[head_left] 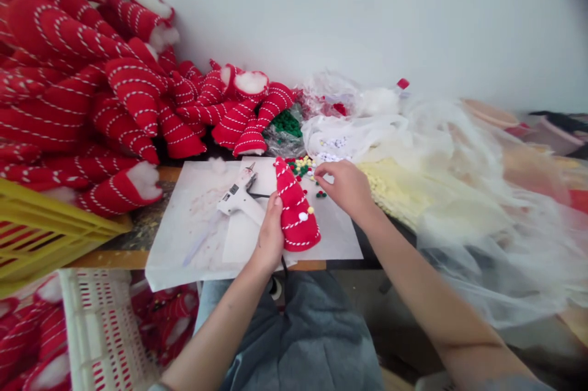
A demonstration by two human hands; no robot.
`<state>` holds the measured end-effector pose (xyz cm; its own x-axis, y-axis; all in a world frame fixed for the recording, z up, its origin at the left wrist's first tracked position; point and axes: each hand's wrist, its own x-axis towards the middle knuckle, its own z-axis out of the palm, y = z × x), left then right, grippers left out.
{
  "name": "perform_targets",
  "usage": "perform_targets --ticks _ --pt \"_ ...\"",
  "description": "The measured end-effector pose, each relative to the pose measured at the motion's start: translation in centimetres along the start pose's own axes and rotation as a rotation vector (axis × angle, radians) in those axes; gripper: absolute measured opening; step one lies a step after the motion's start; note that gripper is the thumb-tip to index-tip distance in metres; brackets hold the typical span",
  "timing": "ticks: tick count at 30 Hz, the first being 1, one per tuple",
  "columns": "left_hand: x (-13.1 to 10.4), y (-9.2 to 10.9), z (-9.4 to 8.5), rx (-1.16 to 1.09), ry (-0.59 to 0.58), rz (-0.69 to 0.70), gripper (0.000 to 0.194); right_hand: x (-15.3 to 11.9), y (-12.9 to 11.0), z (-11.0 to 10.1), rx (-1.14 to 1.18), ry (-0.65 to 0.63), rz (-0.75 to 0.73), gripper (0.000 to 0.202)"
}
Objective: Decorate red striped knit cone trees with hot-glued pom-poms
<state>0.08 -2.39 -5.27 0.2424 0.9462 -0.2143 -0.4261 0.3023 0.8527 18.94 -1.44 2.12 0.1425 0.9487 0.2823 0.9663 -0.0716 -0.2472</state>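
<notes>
My left hand [272,233] is closed round a red cloth cone [294,210] wound with white twisted cord, its tip pointing away from me. Near its wide end sit a white pompom [303,217] and a yellow pompom [311,210]. My right hand [344,186] is over the paper to the right, thumb and forefinger pinched; what is between the fingertips is too small to make out. Small red, green and yellow pompoms [301,165] lie loose by those fingertips. A white glue gun [239,195] rests on white paper [179,225] left of the cone.
Stuffed red cones [64,97] are heaped at the left. A yellow crate [50,235] stands before them, with a white basket [105,323] below. Bags of green pompoms [287,124] and white pompoms [333,146] lie behind the paper. Thin plastic bags [487,213] spread across the right.
</notes>
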Motion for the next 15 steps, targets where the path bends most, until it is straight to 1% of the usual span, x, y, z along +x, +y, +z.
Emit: perform_targets --ticks 2,3,5,8,11,13,15 --pt "0.1 0.0 0.0 -0.001 -0.021 0.027 0.049 -0.5 -0.1 -0.4 -0.017 0.055 -0.018 0.014" --pt "0.1 0.0 -0.1 -0.005 -0.026 0.031 0.049 -0.6 -0.1 -0.4 -0.030 0.045 -0.036 0.015" --pt "0.1 0.0 -0.1 -0.003 -0.024 0.025 0.051 -0.2 0.0 0.1 -0.053 -0.025 -0.060 0.020" --pt "0.0 0.0 -0.3 0.009 0.007 0.009 0.054 1.1 0.4 1.5 -0.049 -0.135 -0.039 0.024" --pt "0.0 0.0 -0.2 0.009 0.032 0.001 0.054 2.2 0.7 2.4 -0.028 -0.161 -0.024 0.018" --pt "0.0 0.0 -0.1 0.007 0.018 -0.002 0.054 2.4 0.8 2.2 -0.019 -0.155 -0.030 0.013" --pt "0.0 0.1 0.0 0.006 -0.013 0.003 0.054 1.9 0.7 1.2 -0.009 -0.137 -0.030 0.011"
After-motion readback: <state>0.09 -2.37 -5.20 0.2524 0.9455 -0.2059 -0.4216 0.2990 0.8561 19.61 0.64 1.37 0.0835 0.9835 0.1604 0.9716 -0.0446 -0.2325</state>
